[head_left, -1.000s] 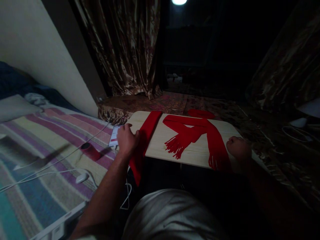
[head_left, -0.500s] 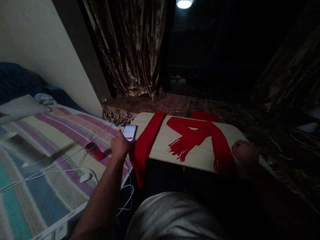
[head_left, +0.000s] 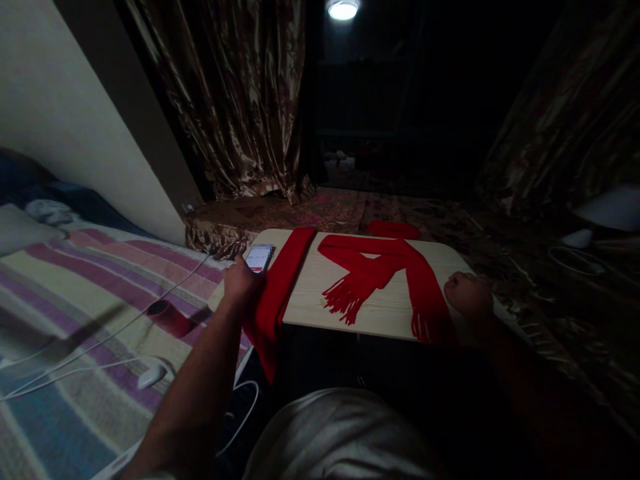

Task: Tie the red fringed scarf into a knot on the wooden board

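Note:
My left hand (head_left: 239, 283) is closed round the lower part of a smartphone (head_left: 259, 257) with a lit white screen, at the left end of a pale wooden table (head_left: 305, 300). Beside that hand a red scarf (head_left: 287, 270) lies across the table and hangs over its front edge. A fringed red scarf (head_left: 367, 270) lies bent on itself in the middle, its two ends towards me. My right hand (head_left: 469, 293) rests as a fist at the table's right edge, near the fringed scarf, with nothing visible in it.
On the left is a bed with a striped blanket (head_left: 107, 293), holding a red cylinder (head_left: 169, 318), white cables and a white plug-like piece (head_left: 151, 377). Another red cloth (head_left: 394, 230) shows past the table's far edge. Shiny curtains (head_left: 250, 100) hang behind.
The whole view has shifted, so the scene sits further left. My left hand has closed further round the phone, which appears slightly tilted. The right fist and the scarves stay put.

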A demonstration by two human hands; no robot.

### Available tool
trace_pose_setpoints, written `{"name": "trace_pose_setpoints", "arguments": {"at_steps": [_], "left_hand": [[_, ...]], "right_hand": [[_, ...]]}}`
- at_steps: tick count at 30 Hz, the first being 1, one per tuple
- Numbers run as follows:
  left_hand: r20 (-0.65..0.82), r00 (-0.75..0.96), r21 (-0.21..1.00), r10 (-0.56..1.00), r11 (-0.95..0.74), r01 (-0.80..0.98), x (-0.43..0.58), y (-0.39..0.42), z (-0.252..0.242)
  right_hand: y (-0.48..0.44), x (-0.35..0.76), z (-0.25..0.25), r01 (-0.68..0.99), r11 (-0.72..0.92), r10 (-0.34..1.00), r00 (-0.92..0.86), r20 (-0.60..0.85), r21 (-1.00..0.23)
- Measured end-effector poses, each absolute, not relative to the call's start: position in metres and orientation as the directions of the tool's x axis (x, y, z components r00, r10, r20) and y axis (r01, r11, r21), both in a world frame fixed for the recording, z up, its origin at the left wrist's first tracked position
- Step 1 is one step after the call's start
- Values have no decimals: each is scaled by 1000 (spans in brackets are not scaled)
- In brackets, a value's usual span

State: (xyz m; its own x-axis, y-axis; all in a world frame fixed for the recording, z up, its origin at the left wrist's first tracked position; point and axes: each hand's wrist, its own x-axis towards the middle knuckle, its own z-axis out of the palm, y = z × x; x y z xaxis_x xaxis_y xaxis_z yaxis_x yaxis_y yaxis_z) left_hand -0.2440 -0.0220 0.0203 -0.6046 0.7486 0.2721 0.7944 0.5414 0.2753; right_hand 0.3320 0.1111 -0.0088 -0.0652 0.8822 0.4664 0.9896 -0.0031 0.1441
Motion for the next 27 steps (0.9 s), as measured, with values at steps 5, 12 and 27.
{"name": "trace_pose_setpoints", "arguments": {"at_steps": [5, 12, 27], "left_hand": [[258, -616, 298, 744, 546, 783, -247, -17, 22], [259, -633, 313, 730, 556, 770, -245, -12, 24], [438, -10, 403, 899, -186, 896, -107, 25, 41]], "right_hand": [[107, 329, -6, 991, -13, 885, -50, 462, 133], [107, 329, -5, 992, -9, 895, -49, 444, 127], [109, 311, 17, 992, -10, 959, 44, 278, -123]]}}
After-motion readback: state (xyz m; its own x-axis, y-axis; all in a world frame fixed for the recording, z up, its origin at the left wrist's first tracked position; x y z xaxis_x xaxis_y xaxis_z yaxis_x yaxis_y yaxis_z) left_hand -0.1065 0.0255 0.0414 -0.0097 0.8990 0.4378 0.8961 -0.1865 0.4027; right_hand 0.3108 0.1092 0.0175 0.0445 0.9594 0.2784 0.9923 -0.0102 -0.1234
